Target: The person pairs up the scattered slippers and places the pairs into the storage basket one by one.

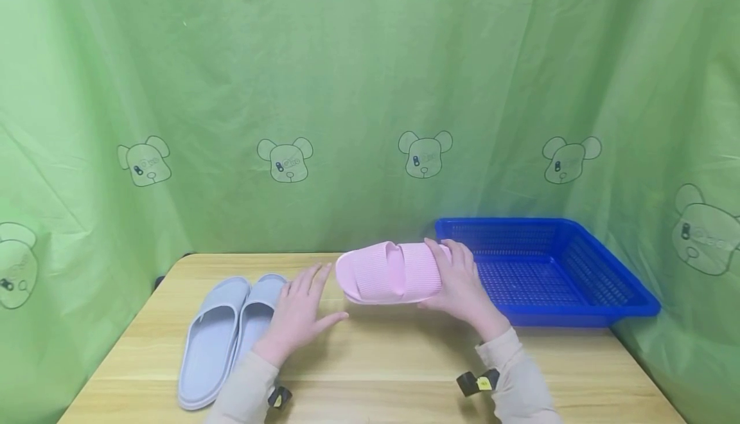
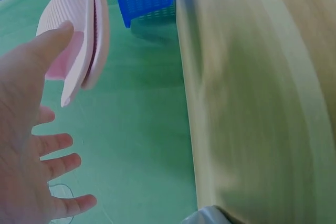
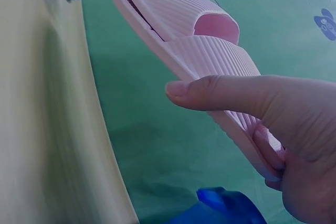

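My right hand [image 1: 459, 286] grips a pair of pink slippers [image 1: 370, 273] by their right end, held up above the wooden table. The ribbed slippers look nested one into the other; in the right wrist view my thumb [image 3: 215, 94] lies across their side. Just off the other end, my left hand [image 1: 303, 311] hovers with its fingers spread and holds nothing. In the left wrist view its thumb overlaps the pink slippers [image 2: 84, 30]; contact cannot be told there. A pair of grey slippers [image 1: 205, 356] lies on the table, partly behind the left hand and forearm.
A blue plastic basket [image 1: 578, 318] stands at the back right of the wooden table [image 1: 370, 372], behind the right forearm. A green curtain [image 1: 358, 90] with bear prints hangs behind the table and along both sides.
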The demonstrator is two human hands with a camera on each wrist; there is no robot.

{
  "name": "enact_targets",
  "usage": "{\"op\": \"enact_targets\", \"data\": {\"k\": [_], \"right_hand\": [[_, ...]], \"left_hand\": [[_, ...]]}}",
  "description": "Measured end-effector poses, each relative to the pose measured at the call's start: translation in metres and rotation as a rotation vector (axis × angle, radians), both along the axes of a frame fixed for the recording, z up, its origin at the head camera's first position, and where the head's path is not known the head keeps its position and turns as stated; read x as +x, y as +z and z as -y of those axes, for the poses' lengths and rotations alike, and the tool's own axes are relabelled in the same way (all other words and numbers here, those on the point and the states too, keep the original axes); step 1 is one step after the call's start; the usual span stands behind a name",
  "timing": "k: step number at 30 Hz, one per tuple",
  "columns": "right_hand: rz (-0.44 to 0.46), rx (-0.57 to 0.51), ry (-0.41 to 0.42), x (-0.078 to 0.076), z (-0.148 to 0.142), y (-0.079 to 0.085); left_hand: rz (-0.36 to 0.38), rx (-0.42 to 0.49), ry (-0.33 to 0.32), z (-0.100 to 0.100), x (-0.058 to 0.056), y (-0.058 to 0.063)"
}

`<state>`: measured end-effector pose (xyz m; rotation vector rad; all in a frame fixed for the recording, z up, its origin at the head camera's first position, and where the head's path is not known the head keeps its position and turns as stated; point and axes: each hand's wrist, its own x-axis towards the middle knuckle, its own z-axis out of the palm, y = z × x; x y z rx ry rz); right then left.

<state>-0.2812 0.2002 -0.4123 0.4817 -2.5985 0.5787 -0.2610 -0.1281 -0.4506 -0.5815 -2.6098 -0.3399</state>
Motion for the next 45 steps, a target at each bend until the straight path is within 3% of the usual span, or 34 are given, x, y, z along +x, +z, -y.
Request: {"op": "enact_targets", "data": {"k": [9,15,26,33,40,45], "right_hand": [[0.008,-0.014,-0.036,-0.001,-0.016,0.006],[-0.008,-0.035,-0.049,-0.001,-0.028,0.01],[0.009,-0.055,-0.087,0.0,-0.046,0.017],[-0.003,-0.064,-0.098,0.002,-0.055,0.018],[0.037,-0.083,-0.131,0.003,-0.065,0.021],[0.043,-0.081,-0.136,0.005,-0.072,0.023]], "left_hand": [[0.001,0.006,-0.02,-0.01,0.003,-0.003],[-0.038,0.009,-0.036,-0.017,0.004,-0.004],[-0.02,0.029,-0.06,-0.034,0.005,0.004],[-0.027,0.036,-0.087,-0.048,0.003,0.006],[0.013,0.053,-0.109,-0.061,-0.002,0.007],[-0.006,0.053,-0.128,-0.069,-0.005,0.009]]}}
